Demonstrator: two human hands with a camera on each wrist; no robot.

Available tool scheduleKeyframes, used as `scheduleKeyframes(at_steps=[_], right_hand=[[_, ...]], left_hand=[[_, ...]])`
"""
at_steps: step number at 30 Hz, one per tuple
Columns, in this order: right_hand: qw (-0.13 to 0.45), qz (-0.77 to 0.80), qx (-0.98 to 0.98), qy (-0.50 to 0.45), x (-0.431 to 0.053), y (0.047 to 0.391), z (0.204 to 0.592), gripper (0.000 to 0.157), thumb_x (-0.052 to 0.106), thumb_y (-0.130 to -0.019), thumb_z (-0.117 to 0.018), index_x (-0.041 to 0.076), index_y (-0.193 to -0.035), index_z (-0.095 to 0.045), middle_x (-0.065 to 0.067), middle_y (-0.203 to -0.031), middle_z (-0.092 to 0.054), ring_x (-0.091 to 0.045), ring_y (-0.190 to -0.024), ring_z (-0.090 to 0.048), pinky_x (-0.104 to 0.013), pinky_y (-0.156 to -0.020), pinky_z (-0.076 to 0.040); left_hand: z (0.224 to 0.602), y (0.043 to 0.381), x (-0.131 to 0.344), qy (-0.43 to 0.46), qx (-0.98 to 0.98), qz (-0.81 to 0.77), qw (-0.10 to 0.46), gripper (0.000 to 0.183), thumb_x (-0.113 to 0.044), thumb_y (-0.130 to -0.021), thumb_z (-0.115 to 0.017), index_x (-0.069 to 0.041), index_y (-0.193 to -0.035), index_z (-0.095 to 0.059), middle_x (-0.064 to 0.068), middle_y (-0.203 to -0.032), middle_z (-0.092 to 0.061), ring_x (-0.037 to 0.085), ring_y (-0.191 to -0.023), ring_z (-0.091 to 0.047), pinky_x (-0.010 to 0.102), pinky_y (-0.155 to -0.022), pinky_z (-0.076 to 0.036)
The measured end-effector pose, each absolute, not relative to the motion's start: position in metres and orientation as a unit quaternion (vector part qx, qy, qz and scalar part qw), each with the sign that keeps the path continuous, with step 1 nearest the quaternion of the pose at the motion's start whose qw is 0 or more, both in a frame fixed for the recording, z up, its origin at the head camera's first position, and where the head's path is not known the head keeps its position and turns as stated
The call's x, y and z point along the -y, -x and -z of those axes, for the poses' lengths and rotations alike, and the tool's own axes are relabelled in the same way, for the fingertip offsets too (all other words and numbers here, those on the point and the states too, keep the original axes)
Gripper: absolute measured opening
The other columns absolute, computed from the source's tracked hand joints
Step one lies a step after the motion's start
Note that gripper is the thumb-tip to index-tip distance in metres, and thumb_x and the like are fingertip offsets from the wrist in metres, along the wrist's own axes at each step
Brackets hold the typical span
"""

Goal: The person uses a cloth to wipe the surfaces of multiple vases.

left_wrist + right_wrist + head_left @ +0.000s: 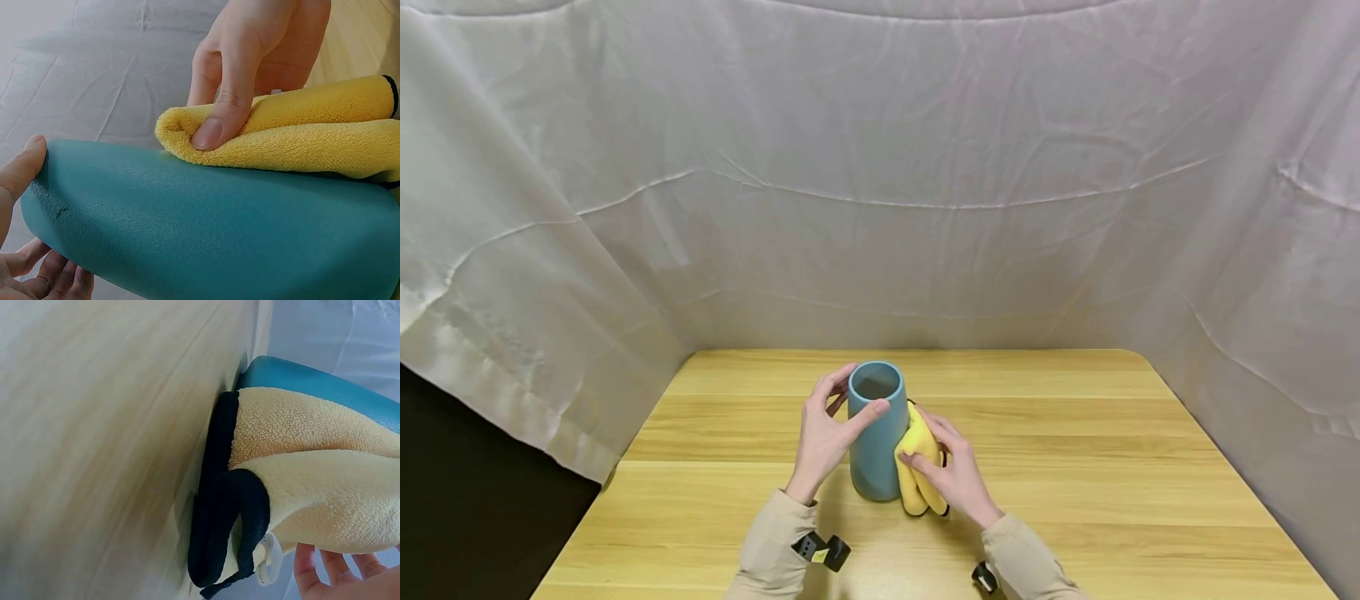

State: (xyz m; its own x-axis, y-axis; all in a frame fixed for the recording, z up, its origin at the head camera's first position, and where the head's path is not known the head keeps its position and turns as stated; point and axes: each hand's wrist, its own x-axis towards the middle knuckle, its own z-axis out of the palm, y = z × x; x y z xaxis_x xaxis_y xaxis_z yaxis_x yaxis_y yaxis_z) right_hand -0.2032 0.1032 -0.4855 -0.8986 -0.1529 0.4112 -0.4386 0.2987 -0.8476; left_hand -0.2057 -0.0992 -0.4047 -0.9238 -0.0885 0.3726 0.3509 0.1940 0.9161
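Observation:
A tall teal vase (pixel 874 462) with a round open mouth stands upright on the wooden table. My left hand (pixel 823 433) grips it near the rim, thumb on the near side and fingers around the far left. In the left wrist view a small dark mark shows on the vase (pixel 206 225) close to that thumb. My right hand (pixel 951 471) pinches a folded yellow cloth (pixel 917 446) against the vase's right side. The cloth (pixel 325 487) has black edging and a small white tag, and its lower folds hang down close to the table.
The light wooden table (pixel 1112 467) extends to both sides and behind the vase. Pale grey fabric (pixel 925 250) hangs around the back and sides. A dark area (pixel 475 483) lies past the table's left edge. Each sleeved wrist wears a strapped black camera (pixel 837 552).

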Motion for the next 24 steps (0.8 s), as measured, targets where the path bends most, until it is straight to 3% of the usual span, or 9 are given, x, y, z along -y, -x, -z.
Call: scheduleKeyframes(at_steps=[10,17,24], right_hand=[[0.129,-0.567,0.793,-0.184,-0.102,0.204,0.478,0.064,0.019,-0.086,-0.081,0.019,-0.145,-0.056,-0.008,-0.133,-0.064,-0.013,-0.106,-0.061,-0.024,-0.085,-0.054],[0.152,-0.565,0.788,-0.189,-0.094,0.204,0.448,0.064,0.015,-0.085,-0.081,0.017,-0.144,-0.056,-0.011,-0.131,-0.064,-0.013,-0.099,-0.060,-0.024,-0.080,-0.054],[0.174,-0.563,0.782,-0.204,-0.089,0.205,0.420,0.067,0.012,-0.083,-0.082,0.015,-0.145,-0.056,-0.014,-0.136,-0.061,-0.016,-0.102,-0.059,-0.024,-0.082,-0.054]], left_hand=[[0.404,0.205,0.098,0.091,0.753,0.628,0.176,0.061,-0.018,-0.078,-0.087,-0.013,-0.134,-0.062,0.008,-0.121,-0.065,0.025,-0.112,-0.060,0.048,-0.108,-0.050],[0.405,0.205,0.099,0.089,0.753,0.628,0.175,0.062,-0.018,-0.078,-0.087,-0.014,-0.134,-0.062,0.007,-0.122,-0.064,0.024,-0.113,-0.059,0.048,-0.109,-0.049],[0.405,0.206,0.099,0.092,0.753,0.627,0.177,0.062,-0.018,-0.078,-0.087,-0.014,-0.134,-0.062,0.007,-0.122,-0.065,0.022,-0.112,-0.060,0.047,-0.108,-0.050]])
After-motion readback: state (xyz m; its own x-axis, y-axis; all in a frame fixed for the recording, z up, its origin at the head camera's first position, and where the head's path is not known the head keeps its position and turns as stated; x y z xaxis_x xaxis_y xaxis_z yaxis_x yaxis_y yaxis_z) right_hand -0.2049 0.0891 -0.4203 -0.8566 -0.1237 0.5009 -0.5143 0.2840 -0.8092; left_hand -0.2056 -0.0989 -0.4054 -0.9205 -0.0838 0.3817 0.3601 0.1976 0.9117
